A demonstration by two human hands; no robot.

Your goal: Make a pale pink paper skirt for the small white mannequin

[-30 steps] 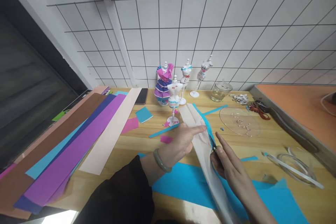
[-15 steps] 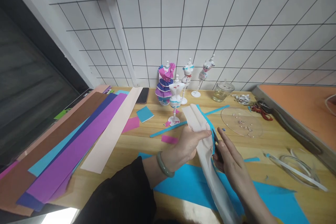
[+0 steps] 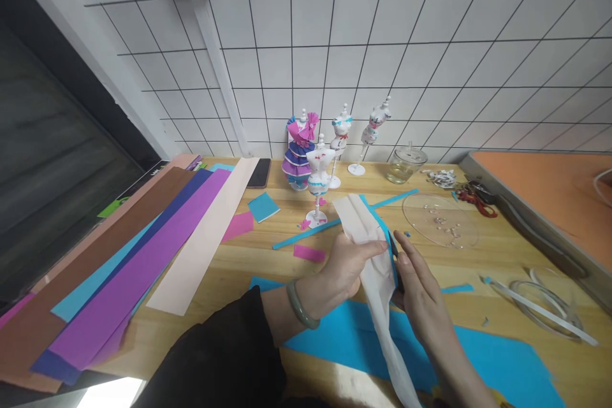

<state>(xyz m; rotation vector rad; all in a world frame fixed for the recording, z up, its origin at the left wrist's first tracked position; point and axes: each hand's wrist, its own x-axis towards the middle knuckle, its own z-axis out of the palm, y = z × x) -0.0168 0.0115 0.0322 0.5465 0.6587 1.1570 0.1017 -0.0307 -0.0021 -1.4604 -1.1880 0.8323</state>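
My left hand (image 3: 342, 268), wearing a green bangle (image 3: 302, 306) at the wrist, pinches a long white crepe-paper strip (image 3: 356, 223). A narrow blue paper edging (image 3: 377, 220) runs along the strip's right side, under my left thumb. My right hand (image 3: 421, 290) is closed around dark scissors (image 3: 394, 246), whose blades lie along the blue edge; the handles are mostly hidden by my fingers. The strip's tail hangs over a large blue paper sheet (image 3: 344, 331) on the table.
Long coloured paper strips (image 3: 143, 248) lie at the left. Several small white dress forms (image 3: 319, 169) stand at the back, one dressed. Right of them are a glass jar (image 3: 405, 166), a clear plate (image 3: 440, 222) with small beads, and coiled tubing (image 3: 545, 306).
The scissors and right hand have shifted slightly against the blue edge. The white strip's lower tail has swung a little left.
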